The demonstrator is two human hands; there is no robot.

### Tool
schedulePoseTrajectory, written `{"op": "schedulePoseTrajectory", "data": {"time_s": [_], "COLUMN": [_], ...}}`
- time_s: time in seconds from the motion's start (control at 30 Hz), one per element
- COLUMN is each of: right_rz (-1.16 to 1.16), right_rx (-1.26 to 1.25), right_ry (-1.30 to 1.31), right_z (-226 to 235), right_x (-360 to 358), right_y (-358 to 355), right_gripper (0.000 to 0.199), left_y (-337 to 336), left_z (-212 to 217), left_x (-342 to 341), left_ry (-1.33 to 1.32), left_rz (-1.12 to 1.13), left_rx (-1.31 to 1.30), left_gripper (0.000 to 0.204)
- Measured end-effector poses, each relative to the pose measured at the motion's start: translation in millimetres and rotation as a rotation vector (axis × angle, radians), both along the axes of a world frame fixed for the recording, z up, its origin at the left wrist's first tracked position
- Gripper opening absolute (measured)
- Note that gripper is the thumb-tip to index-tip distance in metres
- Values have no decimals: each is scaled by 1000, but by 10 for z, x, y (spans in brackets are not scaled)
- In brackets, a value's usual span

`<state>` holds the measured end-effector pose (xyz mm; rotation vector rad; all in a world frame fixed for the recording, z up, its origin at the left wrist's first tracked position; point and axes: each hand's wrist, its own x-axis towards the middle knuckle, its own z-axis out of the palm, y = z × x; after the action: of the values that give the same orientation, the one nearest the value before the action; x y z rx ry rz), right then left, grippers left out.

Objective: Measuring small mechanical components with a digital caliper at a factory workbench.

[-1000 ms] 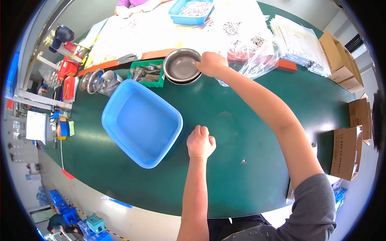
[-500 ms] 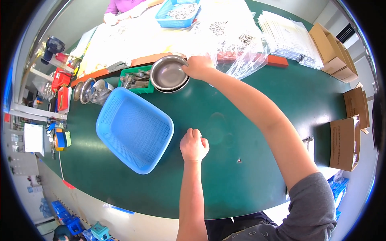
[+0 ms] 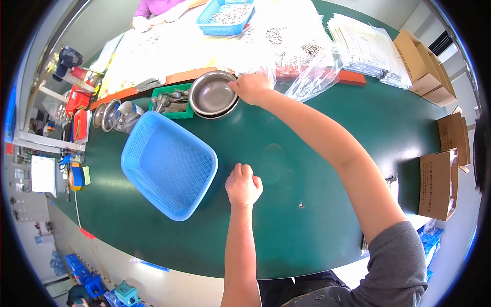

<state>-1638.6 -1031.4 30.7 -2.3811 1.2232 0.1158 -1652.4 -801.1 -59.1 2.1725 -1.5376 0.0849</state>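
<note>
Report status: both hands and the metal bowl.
Right hand grips round metal bowl rim. Left hand fisted on green table, beside blue plastic basket.

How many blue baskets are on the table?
2. One big blue basket sits empty beside the left hand. Another blue basket, holding small metal parts, is at the table's far edge. The right hand grips a metal bowl.

A basket point(image 3: 169, 165) lies left of centre on the table point(image 3: 327, 153). Stacked bowls point(image 3: 212, 94) sit above it, a small tray point(image 3: 171, 101) just to their left.
</note>
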Motion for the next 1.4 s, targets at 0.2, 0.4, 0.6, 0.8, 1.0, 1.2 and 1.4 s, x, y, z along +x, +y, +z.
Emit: {"op": "schedulePoseTrajectory", "data": {"time_s": [0.2,0.4,0.6,0.8,1.0,1.2,1.4], "right_rz": [-7,-62,-21,-81,-260,-150,-118], "right_rx": [49,-60,-234,-246,64,59,44], "right_ry": [-90,-189,-318,-379,-620,-414,-225], "right_z": [-21,-110,-194,-188,180,130,-53], "right_x": [5,-11,-54,-62,-21,-61,-49], "right_y": [6,43,81,24,-263,-89,53], "right_gripper": [40,38,37,37,42,42,41], "left_y": [-5,-5,-2,0,2,0,-3], "left_z": [13,-3,16,6,-8,8,-1], "left_x": [8,4,1,9,6,9,2], "left_ry": [4,28,42,45,38,45,49], "left_rz": [-3,-20,-12,-16,-2,-8,-12], "left_rx": [-35,1,12,10,25,34,40], "left_gripper": [19,19,19,19,19,18,17]}}
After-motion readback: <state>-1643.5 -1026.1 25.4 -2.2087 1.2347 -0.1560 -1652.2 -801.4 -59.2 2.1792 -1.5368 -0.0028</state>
